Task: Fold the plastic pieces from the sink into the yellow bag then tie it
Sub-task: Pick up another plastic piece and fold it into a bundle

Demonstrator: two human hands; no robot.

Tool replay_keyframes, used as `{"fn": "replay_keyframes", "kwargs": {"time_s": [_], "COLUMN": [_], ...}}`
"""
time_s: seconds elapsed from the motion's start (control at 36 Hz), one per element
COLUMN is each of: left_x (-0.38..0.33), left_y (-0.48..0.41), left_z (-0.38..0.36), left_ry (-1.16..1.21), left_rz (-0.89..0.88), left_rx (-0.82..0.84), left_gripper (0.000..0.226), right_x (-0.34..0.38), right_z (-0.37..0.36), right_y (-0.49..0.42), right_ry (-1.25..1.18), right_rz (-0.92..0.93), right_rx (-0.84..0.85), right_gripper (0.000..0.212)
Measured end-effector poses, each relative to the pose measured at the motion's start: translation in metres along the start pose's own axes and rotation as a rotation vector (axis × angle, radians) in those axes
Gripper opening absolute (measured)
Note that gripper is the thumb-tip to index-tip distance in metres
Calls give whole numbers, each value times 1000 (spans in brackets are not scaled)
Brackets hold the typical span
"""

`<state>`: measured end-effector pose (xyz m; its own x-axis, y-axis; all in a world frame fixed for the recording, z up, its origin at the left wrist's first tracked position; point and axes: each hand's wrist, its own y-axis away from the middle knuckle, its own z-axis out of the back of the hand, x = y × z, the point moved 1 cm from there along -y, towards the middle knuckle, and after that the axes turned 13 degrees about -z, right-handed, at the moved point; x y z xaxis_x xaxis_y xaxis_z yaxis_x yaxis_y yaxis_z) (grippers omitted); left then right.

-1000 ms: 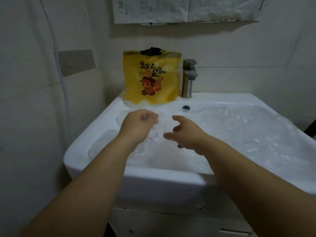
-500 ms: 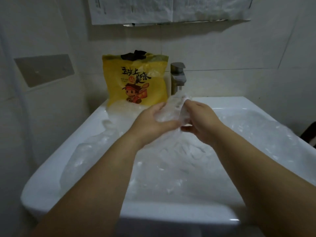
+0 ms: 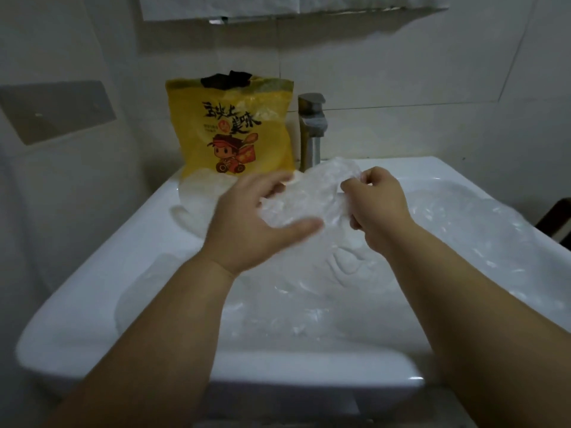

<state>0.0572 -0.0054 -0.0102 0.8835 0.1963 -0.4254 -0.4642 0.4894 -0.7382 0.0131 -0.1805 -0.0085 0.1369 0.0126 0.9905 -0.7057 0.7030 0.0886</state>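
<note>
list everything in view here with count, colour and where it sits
yellow bag: one, yellow with a cartoon print, upright on the sink's back left ledge, something black at its top
held plastic piece: one, clear, raised above the basin
loose plastic pieces: count unclear, clear, lying in the basin
sink: one, white, against the tiled wall
tap: one, grey metal, right of the bag
papers: count unclear, white, high on the wall
grey panel: one, left wall
left hand: holds the piece between thumb and fingers
right hand: pinches the piece's right side
</note>
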Motion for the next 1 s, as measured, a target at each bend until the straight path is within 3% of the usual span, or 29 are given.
{"fn": "replay_keyframes", "kwargs": {"time_s": [0.08,0.25,0.31,0.39,0.44,0.58,0.67,0.81,0.89,1.0], "left_x": [0,-11,-12,-3,2,3,6,3,8,10], "left_y": [5,3,4,3,0,-6,-10,-13,-16,-15], "left_z": [-7,-2,-7,-15,-13,-3,0,0,4,8], "left_ry": [-35,-25,-84,-139,-51,226,466,890,1012,1240], "left_rz": [68,43,1,-127,-76,318,466,551,588,649], "left_rx": [236,242,246,92,-2,-255,-308,-287,-352,-287], "left_gripper": [83,114,101,36,12,18,27,26,17,37], "right_x": [2,0,0,2,4,10,9,11,13,15], "right_z": [3,4,4,6,7,1,-2,0,3,2], "right_y": [3,1,-3,-2,1,12,17,14,9,13], "right_ry": [-46,-137,-194,-234,-208,-207,-145,-268,-390,-510], "right_rz": [-40,-107,-154,-212,-226,-174,-152,-7,-6,-6], "right_rx": [31,27,16,50,124,520,680,563,500,607], "right_gripper": [5,17,28,31,24,31,32,23,33,27]}}
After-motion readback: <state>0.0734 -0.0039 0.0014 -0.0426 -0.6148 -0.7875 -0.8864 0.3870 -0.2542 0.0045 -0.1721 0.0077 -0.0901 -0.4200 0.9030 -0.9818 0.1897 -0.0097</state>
